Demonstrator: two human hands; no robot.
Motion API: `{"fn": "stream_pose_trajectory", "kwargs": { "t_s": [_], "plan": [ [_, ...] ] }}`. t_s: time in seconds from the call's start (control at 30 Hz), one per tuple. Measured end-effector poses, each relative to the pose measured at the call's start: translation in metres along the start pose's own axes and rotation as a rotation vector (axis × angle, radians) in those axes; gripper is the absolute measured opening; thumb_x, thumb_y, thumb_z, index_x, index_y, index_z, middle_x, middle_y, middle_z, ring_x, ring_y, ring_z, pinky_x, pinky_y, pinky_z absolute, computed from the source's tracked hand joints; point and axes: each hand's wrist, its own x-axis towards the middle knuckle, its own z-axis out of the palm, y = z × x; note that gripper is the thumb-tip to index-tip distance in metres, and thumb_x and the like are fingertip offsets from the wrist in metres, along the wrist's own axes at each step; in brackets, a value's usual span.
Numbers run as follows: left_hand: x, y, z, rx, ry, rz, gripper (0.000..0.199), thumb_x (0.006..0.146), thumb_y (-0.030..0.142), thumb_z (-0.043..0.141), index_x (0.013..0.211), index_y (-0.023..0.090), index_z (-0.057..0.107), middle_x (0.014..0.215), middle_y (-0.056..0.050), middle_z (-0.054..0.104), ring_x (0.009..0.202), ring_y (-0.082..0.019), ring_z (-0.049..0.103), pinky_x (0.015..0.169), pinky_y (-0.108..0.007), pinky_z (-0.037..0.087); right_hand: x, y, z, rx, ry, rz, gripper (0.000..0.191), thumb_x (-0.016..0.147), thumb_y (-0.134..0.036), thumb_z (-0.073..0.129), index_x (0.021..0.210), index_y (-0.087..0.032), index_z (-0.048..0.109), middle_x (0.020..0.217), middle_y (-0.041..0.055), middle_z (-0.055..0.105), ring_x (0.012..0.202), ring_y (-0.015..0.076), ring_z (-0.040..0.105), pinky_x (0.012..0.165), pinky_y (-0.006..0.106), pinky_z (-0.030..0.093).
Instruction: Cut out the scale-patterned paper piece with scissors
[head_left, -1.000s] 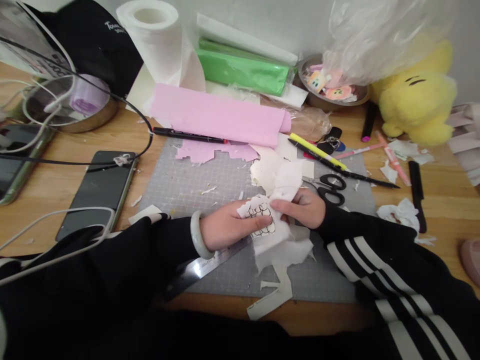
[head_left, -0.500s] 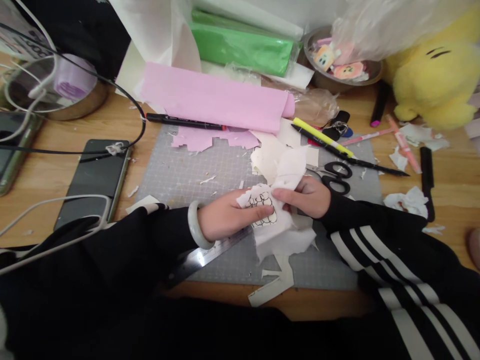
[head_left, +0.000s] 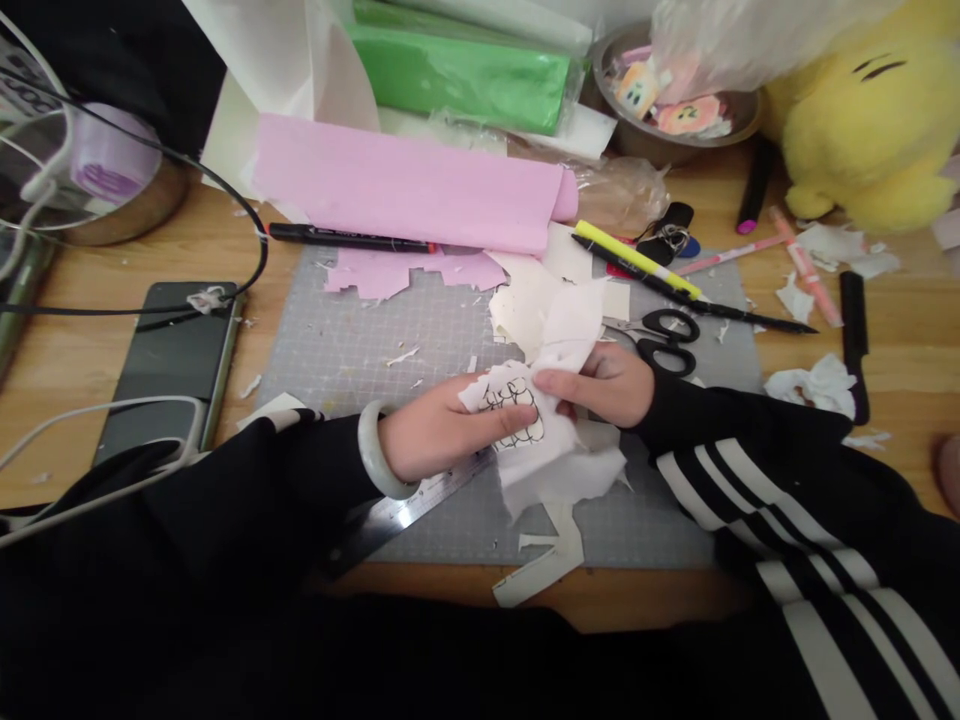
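Note:
Above the grey cutting mat point(head_left: 330, 330), my left hand point(head_left: 439, 425) pinches a torn piece of white paper point(head_left: 540, 465). Its thumb lies across a small pale piece with a black rounded-loop drawing point(head_left: 512, 410), against the white paper. My right hand point(head_left: 611, 385) grips the same white paper at its right edge, thumb on top and fingers behind. A flap of the paper stands up above that thumb. Under my left wrist lies a steel ruler point(head_left: 420, 505). Pale paper offcuts point(head_left: 551, 570) rest below the hands.
Black-handled scissors point(head_left: 667, 340) lie right of my hands, with a yellow pen point(head_left: 637, 260) behind. A pink sheet point(head_left: 405, 190) and a green package point(head_left: 457, 80) are at the back. A phone point(head_left: 176, 360) lies left. A metal bowl point(head_left: 675, 140) and yellow plush toy point(head_left: 870, 130) stand back right.
The whole view has shifted slightly, so things on the desk sit a little further left and up. Both hands keep their hold on the white paper.

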Motion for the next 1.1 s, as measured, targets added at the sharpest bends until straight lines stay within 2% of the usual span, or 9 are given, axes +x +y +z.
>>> {"fn": "stream_pose_trajectory", "kwargs": {
  "t_s": [0.53, 0.83, 1.1],
  "plan": [
    [0.0005, -0.0016, -0.0001, -0.006, -0.023, 0.012, 0.025, 0.084, 0.026, 0.057, 0.106, 0.018, 0.065, 0.102, -0.004, 0.070, 0.095, -0.017, 0.063, 0.082, -0.026, 0.050, -0.0001, 0.0005, -0.0004, -0.016, 0.004, -0.004, 0.031, 0.078, -0.036, 0.058, 0.058, -0.013, 0.056, 0.051, -0.0023, 0.054, 0.045, 0.0047, 0.049, 0.046, 0.017, 0.041],
    [-0.0007, 0.0001, 0.0000, 0.012, -0.004, -0.017, 0.026, 0.082, 0.029, 0.059, 0.104, 0.017, 0.065, 0.099, -0.004, 0.070, 0.094, -0.019, 0.063, 0.083, -0.030, 0.050, 0.0004, 0.0010, 0.0006, -0.003, 0.011, -0.025, 0.035, 0.075, -0.042, 0.061, 0.056, -0.013, 0.055, 0.050, -0.0022, 0.054, 0.044, 0.0045, 0.049, 0.044, 0.016, 0.041],
    [-0.0005, -0.0004, 0.0002, 0.021, 0.001, -0.020, 0.024, 0.082, 0.028, 0.059, 0.103, 0.017, 0.065, 0.097, -0.003, 0.070, 0.093, -0.018, 0.063, 0.082, -0.028, 0.050, 0.0002, 0.0014, 0.0004, -0.005, 0.008, -0.015, 0.032, 0.076, -0.039, 0.059, 0.058, -0.013, 0.056, 0.051, -0.0022, 0.054, 0.045, 0.0046, 0.049, 0.045, 0.016, 0.041]
  ]
}}
